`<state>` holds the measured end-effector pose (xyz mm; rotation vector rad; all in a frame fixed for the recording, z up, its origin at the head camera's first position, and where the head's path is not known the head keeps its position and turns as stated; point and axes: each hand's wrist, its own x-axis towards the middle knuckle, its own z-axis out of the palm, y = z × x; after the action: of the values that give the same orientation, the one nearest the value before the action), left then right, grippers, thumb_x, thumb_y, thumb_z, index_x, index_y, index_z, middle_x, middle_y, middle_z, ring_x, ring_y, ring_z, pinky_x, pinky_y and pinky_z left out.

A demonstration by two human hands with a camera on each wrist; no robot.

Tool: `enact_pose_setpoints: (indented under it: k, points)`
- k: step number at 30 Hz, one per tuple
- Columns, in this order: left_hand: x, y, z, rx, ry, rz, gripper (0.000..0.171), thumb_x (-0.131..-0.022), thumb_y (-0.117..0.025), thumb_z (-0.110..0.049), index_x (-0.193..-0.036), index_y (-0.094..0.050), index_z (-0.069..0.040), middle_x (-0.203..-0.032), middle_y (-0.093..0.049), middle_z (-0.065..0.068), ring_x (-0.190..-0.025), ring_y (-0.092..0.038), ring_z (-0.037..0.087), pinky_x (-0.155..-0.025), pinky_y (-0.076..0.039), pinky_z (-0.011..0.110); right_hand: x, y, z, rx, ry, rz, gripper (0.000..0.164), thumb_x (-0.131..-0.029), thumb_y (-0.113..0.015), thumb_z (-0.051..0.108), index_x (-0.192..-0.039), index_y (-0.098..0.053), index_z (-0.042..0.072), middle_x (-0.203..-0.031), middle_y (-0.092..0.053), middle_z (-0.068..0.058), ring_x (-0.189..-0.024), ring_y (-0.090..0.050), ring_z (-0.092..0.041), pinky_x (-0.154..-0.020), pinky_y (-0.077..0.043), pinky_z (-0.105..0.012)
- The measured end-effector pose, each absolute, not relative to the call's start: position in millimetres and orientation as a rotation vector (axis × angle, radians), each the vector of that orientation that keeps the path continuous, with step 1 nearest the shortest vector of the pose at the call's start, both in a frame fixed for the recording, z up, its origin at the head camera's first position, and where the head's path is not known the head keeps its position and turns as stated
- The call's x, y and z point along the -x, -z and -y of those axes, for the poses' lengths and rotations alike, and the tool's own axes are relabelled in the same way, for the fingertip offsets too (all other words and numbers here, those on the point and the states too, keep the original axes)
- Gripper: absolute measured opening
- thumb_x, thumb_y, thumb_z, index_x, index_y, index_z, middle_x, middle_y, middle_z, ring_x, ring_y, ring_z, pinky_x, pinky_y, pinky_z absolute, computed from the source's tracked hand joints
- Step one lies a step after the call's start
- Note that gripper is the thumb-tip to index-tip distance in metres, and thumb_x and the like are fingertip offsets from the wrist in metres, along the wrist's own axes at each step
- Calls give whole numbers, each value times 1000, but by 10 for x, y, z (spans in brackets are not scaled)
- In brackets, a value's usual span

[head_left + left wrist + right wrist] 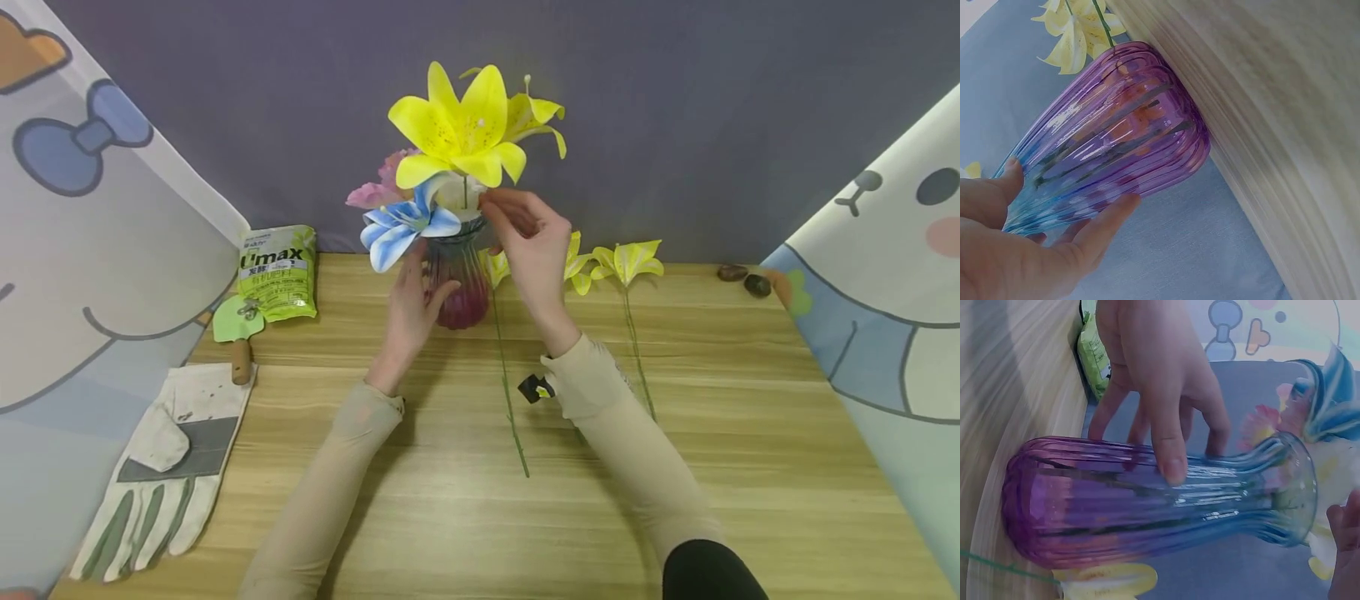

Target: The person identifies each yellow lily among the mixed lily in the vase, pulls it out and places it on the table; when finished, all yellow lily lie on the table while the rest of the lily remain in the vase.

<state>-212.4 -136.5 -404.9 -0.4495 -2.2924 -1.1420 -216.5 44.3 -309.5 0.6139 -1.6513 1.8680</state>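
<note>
A ribbed glass vase (pixel 459 292), purple at the base and blue towards its neck, stands near the back of the table with stems inside. My left hand (pixel 411 298) grips its side, thumb and fingers round the glass (pixel 1110 125). At the vase's mouth, my right hand (pixel 528 229) pinches at the edge of a white flower (pixel 450 196), thumb and forefinger tips close together. Above it rise a large yellow lily (pixel 457 125) and a second yellow lily (pixel 536 117). A blue lily (pixel 408 223) and a pink flower (pixel 382 183) lean out left.
Several yellow lilies (pixel 628 262) with long green stems lie right of the vase. A small black object (pixel 536 388) is by the right sleeve. At left are a green fertilizer bag (pixel 277 275), a small trowel (pixel 238 325) and work gloves (pixel 168 467). Dark stones (pixel 757 285) sit back right.
</note>
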Motion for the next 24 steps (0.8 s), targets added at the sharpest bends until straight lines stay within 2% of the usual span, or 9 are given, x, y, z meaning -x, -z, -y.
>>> enact_pose_setpoints:
  k: [11,13,18,20,24]
  points:
    - [2118,4027,1363,433,1165,2307,73,-99,-80,-15,-156,-40,9,-138,-57,31,-110,-67,45,-78,-63,53,2271,3142,-269,-589,-1857,1699,22,-102,-72,0,-122,-75,-8,-115,-78,-17,-95,-75,-24,-58,-61,-38]
    - [2114,4034,1364,434,1167,2314,73,-100,-79,-15,-156,-39,8,-136,-57,30,-110,-67,45,-77,-64,52,2284,3131,-258,-589,-1841,1703,21,-104,-71,3,-122,-76,-6,-114,-78,-16,-91,-74,-25,-56,-60,-39]
    - [2113,4042,1357,440,1171,2315,73,-100,-78,-15,-156,-38,8,-134,-58,30,-109,-67,45,-77,-63,52,2309,3085,-262,-576,-1814,1708,21,-108,-67,11,-117,-78,-5,-107,-79,-14,-65,-67,-24,-51,-58,-41]
    - [2116,4040,1354,442,1166,2308,73,-99,-79,-15,-156,-39,8,-134,-58,31,-109,-67,46,-77,-63,53,2315,3071,-267,-563,-1815,1714,21,-107,-69,12,-116,-78,-5,-105,-80,-14,-63,-66,-21,-51,-58,-40]
    - [2118,4042,1354,443,1156,2292,74,-98,-80,-13,-156,-39,8,-133,-58,31,-107,-68,46,-76,-63,53,2314,3048,-263,-550,-1804,1751,19,-102,-76,10,-116,-80,-2,-103,-80,-12,-75,-72,-16,-52,-59,-37]
